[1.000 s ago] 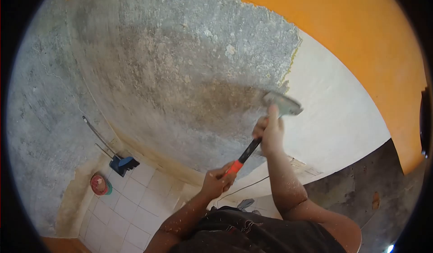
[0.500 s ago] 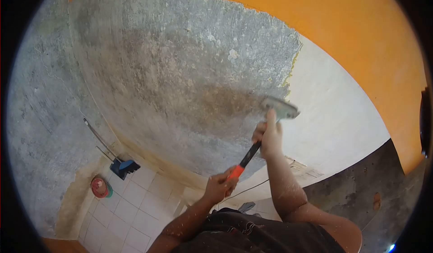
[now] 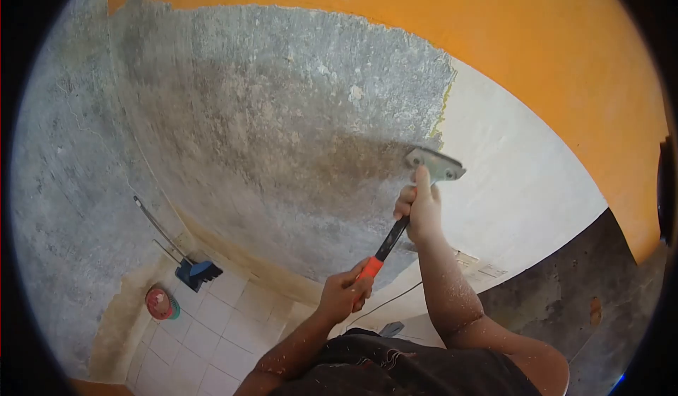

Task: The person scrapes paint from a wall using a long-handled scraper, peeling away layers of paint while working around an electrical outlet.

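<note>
At the far left of my feed, a round red-and-green basket (image 3: 162,303) is sitting near a blue dustpan (image 3: 187,276) by the tiled floor (image 3: 212,318). Further right, my left hand (image 3: 345,291) is clenching the red grip of the scraper (image 3: 390,240), and my right hand (image 3: 424,209) is wrapping the shaft just below the blade (image 3: 438,165), its thumb pressing up toward it. The scraper is crossing the wall where the bare grey patch (image 3: 282,134) is meeting the white coating (image 3: 522,163); whether the edge is touching, I cannot tell. To be working well here, I judge, the right hand should be pressing the edge evenly while the left is steadying a shallow angle. The long axis is slanting from the red end, lower left, toward the blade, upper right, whose edge is lying crosswise and facing up the wall.
</note>
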A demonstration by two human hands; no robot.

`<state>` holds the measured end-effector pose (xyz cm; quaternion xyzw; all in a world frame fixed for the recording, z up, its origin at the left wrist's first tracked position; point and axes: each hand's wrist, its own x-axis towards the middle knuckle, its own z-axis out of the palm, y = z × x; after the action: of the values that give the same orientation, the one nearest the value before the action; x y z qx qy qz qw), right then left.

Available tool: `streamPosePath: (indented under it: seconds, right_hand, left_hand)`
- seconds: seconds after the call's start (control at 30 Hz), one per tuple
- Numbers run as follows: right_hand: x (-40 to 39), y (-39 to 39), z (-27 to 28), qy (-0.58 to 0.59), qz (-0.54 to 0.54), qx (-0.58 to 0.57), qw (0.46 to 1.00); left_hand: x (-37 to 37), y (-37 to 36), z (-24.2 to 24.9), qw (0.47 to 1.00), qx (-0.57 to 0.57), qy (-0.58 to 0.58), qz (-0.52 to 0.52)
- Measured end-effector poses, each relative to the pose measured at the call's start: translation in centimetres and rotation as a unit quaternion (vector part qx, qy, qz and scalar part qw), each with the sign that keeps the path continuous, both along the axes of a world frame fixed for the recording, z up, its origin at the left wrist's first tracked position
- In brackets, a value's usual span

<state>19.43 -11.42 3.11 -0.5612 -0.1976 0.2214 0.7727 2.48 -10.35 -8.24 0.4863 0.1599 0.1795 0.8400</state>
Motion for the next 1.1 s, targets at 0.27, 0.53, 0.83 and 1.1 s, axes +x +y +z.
streamPosePath:
  seconds: [0.27, 0.53, 0.83, 1.1]
  right_hand:
    - [0.9, -0.3, 3.5, -0.035, 0.035, 0.063, 0.997]
    - [1.0, 0.3, 3.6, -0.051, 0.036, 0.057, 0.996]
    - [0.3, 0.4, 0.9, -0.045, 0.044, 0.029, 0.998]
    - [0.9, 0.6, 5.4, -0.041, 0.018, 0.103, 0.994]
  left_hand:
    - [0.5, 0.4, 2.5, 0.998, 0.027, -0.049, 0.015]
    - [1.1, 0.1, 2.7, 0.998, 0.041, 0.002, 0.054]
    - [0.9, -0.5, -0.4, 0.997, 0.036, -0.034, 0.062]
    - [1.4, 1.9, 4.1, 0.996, 0.068, -0.057, 0.028]
